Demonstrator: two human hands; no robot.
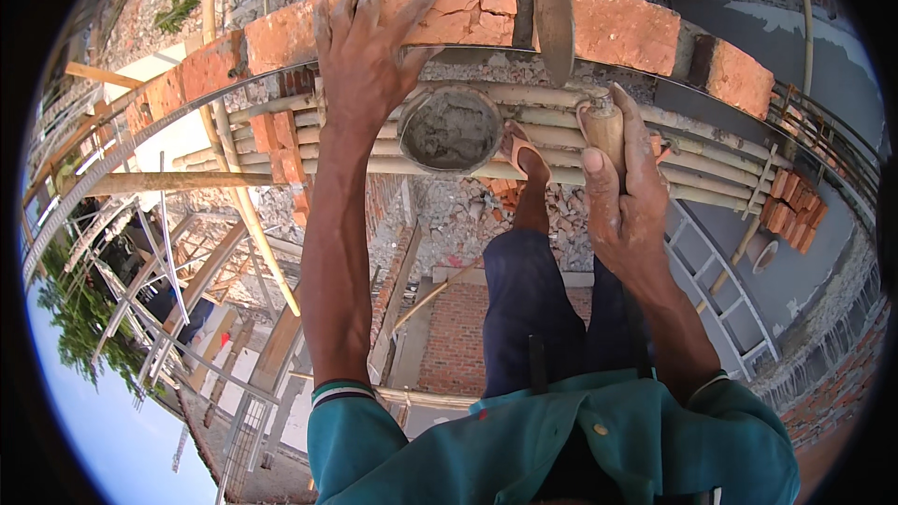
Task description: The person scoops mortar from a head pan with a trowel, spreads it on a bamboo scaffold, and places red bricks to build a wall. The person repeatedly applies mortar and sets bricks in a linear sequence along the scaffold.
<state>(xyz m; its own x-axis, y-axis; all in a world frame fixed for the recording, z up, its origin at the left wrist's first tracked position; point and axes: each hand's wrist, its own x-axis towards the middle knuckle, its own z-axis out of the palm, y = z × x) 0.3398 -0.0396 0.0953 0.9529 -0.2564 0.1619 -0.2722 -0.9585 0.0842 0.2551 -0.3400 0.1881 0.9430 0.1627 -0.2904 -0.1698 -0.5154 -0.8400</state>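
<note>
My left hand (369,56) is on a cracked orange brick (472,7) in a row along the top of the view. Its fingers lie spread across the brick's upper face and its thumb reaches down at the near edge. My right hand (631,182) is wrapped round the wooden handle of a trowel (554,23). The trowel's mortar-smeared blade points away from me, over the grey joint between the cracked brick and another brick (625,30) on its right. Below the row, between my arms, stands a round bucket (451,129) of wet grey mortar.
Bamboo poles (720,161) form a platform under my sandalled foot (528,154). Stacked bricks (793,210) stand at the right, more bricks (281,154) at the left. A pale ladder (720,285) leans lower right. Rubble (449,215) and a brick wall (456,341) show far below.
</note>
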